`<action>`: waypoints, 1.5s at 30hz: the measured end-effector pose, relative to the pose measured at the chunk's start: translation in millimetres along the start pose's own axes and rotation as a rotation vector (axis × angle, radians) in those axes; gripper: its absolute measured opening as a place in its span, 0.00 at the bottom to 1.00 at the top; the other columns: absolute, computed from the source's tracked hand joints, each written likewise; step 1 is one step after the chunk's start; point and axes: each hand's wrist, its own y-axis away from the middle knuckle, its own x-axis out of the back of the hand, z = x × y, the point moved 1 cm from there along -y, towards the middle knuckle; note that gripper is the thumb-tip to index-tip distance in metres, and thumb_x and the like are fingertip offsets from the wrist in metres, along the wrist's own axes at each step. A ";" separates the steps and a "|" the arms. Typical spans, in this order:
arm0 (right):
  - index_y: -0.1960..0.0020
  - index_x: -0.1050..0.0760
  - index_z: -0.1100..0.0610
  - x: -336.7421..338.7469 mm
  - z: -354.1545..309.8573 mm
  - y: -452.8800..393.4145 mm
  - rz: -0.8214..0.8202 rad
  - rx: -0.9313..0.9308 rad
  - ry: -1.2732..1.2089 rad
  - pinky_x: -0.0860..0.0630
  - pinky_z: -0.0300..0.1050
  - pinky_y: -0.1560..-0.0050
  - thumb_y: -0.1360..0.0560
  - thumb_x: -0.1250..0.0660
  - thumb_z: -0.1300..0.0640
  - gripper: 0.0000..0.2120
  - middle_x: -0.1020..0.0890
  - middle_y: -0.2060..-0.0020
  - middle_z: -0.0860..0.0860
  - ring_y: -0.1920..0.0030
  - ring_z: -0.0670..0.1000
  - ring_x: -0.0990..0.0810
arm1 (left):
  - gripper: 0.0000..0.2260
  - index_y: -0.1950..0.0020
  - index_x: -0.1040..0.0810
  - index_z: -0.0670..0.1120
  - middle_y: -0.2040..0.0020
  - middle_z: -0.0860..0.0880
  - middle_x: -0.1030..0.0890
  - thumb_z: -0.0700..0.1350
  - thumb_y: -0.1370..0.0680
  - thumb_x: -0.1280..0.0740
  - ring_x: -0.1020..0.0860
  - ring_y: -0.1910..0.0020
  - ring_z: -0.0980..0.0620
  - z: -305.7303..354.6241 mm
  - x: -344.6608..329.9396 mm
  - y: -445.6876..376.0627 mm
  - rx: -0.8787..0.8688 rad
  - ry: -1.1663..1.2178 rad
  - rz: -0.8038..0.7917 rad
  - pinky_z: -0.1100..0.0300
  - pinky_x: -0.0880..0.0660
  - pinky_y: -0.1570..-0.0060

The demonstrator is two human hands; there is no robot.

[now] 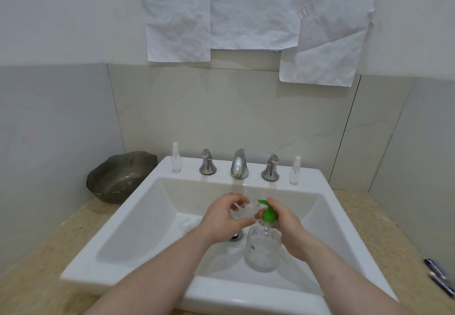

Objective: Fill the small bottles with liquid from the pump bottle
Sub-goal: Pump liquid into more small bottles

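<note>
dark glass bowl [121, 176] on counter at sink's [103, 238] back-left corner. capped small clear spray bottle [176, 158] on back-left rim. over basin: left hand [225, 217] pinches open small clear bottle [246, 209] under green nozzle; right hand [283, 226] grips clear pump bottle with green pump [263, 245]. second capped spray bottle [295, 170] back-right rim. risk: mouth misaligned with nozzle, liquid spills into basin.

Small clear bottle [246, 210] mostly hidden by left hand [222, 218], pens [439, 277] blurred, cut by right edge
</note>
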 end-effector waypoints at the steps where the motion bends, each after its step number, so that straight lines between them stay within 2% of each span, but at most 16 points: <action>1: 0.61 0.18 0.53 -1.1 0.5 0.4 0.006 0.003 0.014 0.31 0.48 0.48 0.18 0.40 0.40 0.23 0.14 0.61 0.48 0.53 0.52 0.22 | 0.19 0.43 0.20 0.60 0.47 0.60 0.22 0.56 0.31 0.20 0.22 0.49 0.61 0.6 0.2 0.3 0.003 0.002 0.002 0.67 0.27 0.50; 4: 0.57 0.15 0.51 -1.3 3.2 0.0 0.000 0.002 0.005 0.30 0.51 0.38 0.20 0.40 0.35 0.24 0.12 0.56 0.48 0.50 0.51 0.19 | 0.20 0.43 0.19 0.59 0.48 0.61 0.21 0.61 0.32 0.21 0.22 0.50 0.63 2.6 0.5 0.9 -0.002 0.007 0.016 0.70 0.29 0.52; 6: 0.57 0.15 0.51 -1.6 3.0 0.2 -0.004 0.004 0.007 0.31 0.51 0.35 0.20 0.40 0.34 0.25 0.13 0.56 0.49 0.49 0.51 0.19 | 0.22 0.43 0.19 0.59 0.48 0.61 0.21 0.64 0.32 0.22 0.22 0.50 0.64 3.8 0.0 1.1 -0.006 0.005 0.027 0.70 0.29 0.52; 9: 0.58 0.16 0.52 -1.6 0.6 1.7 -0.011 0.004 -0.002 0.30 0.50 0.41 0.19 0.40 0.36 0.24 0.13 0.57 0.49 0.51 0.51 0.19 | 0.22 0.43 0.19 0.59 0.48 0.60 0.21 0.65 0.33 0.22 0.22 0.50 0.63 3.4 -0.3 0.8 -0.004 0.018 0.029 0.70 0.29 0.52; 14: 0.58 0.19 0.55 0.8 -2.1 1.3 -0.017 -0.001 -0.034 0.31 0.47 0.50 0.18 0.40 0.41 0.21 0.15 0.57 0.51 0.55 0.51 0.20 | 0.20 0.41 0.19 0.57 0.47 0.60 0.21 0.56 0.31 0.20 0.22 0.50 0.62 1.3 0.9 0.6 0.003 0.019 0.005 0.68 0.29 0.51; 16: 0.57 0.18 0.55 0.2 -0.8 1.4 -0.007 0.007 -0.017 0.30 0.48 0.49 0.18 0.40 0.40 0.22 0.14 0.57 0.50 0.54 0.50 0.20 | 0.20 0.41 0.19 0.57 0.47 0.60 0.22 0.57 0.31 0.21 0.22 0.50 0.62 1.5 0.9 0.9 0.001 0.020 0.001 0.66 0.28 0.50; 20: 0.55 0.16 0.52 -1.6 1.0 1.9 0.002 0.008 -0.019 0.29 0.51 0.40 0.19 0.38 0.38 0.22 0.12 0.56 0.49 0.52 0.50 0.18 | 0.29 0.42 0.19 0.58 0.48 0.60 0.22 0.70 0.38 0.27 0.22 0.49 0.62 6.3 2.1 2.8 -0.007 0.025 0.006 0.66 0.27 0.50; 22: 0.56 0.15 0.52 -2.3 0.0 2.7 0.005 0.009 -0.016 0.29 0.51 0.38 0.19 0.39 0.38 0.21 0.12 0.57 0.49 0.52 0.50 0.18 | 0.30 0.42 0.19 0.58 0.48 0.60 0.22 0.71 0.39 0.28 0.22 0.49 0.63 7.1 1.6 2.8 -0.012 0.025 0.007 0.67 0.27 0.50; 24: 0.57 0.17 0.53 -2.3 -2.5 4.5 -0.003 0.000 -0.003 0.29 0.50 0.43 0.18 0.39 0.39 0.22 0.13 0.58 0.49 0.53 0.51 0.19 | 0.27 0.42 0.19 0.58 0.48 0.60 0.22 0.69 0.37 0.26 0.22 0.49 0.62 5.8 1.3 2.3 -0.009 0.026 0.005 0.66 0.27 0.50; 28: 0.60 0.20 0.55 1.3 -4.6 3.7 -0.034 -0.019 -0.015 0.32 0.46 0.53 0.17 0.41 0.43 0.22 0.16 0.62 0.49 0.54 0.52 0.23 | 0.19 0.42 0.20 0.59 0.47 0.59 0.21 0.56 0.31 0.20 0.22 0.49 0.62 0.9 0.9 0.6 -0.005 0.002 -0.003 0.65 0.26 0.49; 32: 0.62 0.19 0.53 -0.3 -1.4 1.7 -0.008 0.020 0.008 0.30 0.47 0.50 0.17 0.40 0.42 0.23 0.15 0.61 0.48 0.54 0.52 0.21 | 0.19 0.42 0.20 0.59 0.47 0.60 0.21 0.56 0.31 0.20 0.22 0.49 0.61 0.4 0.6 0.5 -0.004 0.000 0.000 0.65 0.25 0.48; 37: 0.58 0.16 0.52 -1.5 0.0 2.1 -0.006 0.009 -0.002 0.31 0.49 0.43 0.19 0.39 0.37 0.23 0.13 0.57 0.49 0.52 0.50 0.18 | 0.21 0.42 0.19 0.57 0.48 0.60 0.21 0.61 0.32 0.22 0.22 0.50 0.62 2.5 0.9 0.8 -0.018 0.010 0.018 0.69 0.29 0.51; 45: 0.62 0.20 0.55 0.2 -4.1 3.3 -0.031 0.014 -0.024 0.31 0.47 0.49 0.17 0.41 0.44 0.22 0.16 0.61 0.49 0.53 0.53 0.22 | 0.19 0.42 0.20 0.59 0.48 0.60 0.21 0.56 0.31 0.20 0.22 0.50 0.62 -1.2 -1.5 -0.8 -0.008 0.004 0.006 0.69 0.29 0.52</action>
